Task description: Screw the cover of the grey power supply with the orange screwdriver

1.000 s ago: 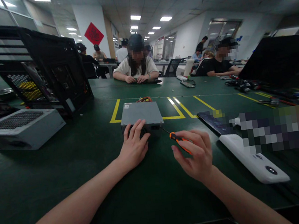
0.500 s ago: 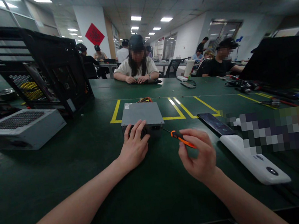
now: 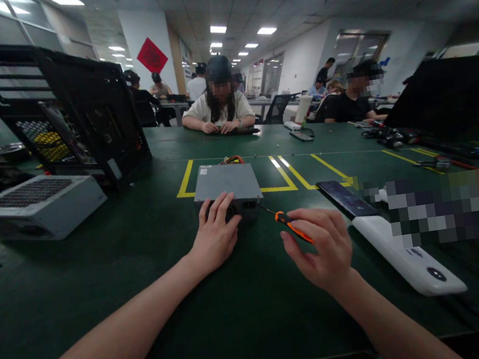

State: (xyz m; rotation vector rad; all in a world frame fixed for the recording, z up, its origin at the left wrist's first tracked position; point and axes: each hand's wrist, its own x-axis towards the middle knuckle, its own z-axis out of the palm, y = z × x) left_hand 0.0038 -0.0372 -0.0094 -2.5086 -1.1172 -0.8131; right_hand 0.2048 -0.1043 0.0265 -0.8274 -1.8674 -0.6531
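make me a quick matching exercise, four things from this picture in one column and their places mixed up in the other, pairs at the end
Things
1. screwdriver
2. smooth-topped grey box
3. mesh-topped grey box
4. red diamond sign

Places
A. far left of the table, by the black case
B. on the pale pillar
C. at the right hand
D. under the fingers of the left hand

Pairs: 1-C, 2-D, 3-A, 4-B

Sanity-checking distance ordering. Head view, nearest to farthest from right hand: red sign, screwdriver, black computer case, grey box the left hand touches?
1. Screwdriver: at the right hand
2. Grey box: ahead, to the left
3. Black computer case: farther left
4. Red sign: background
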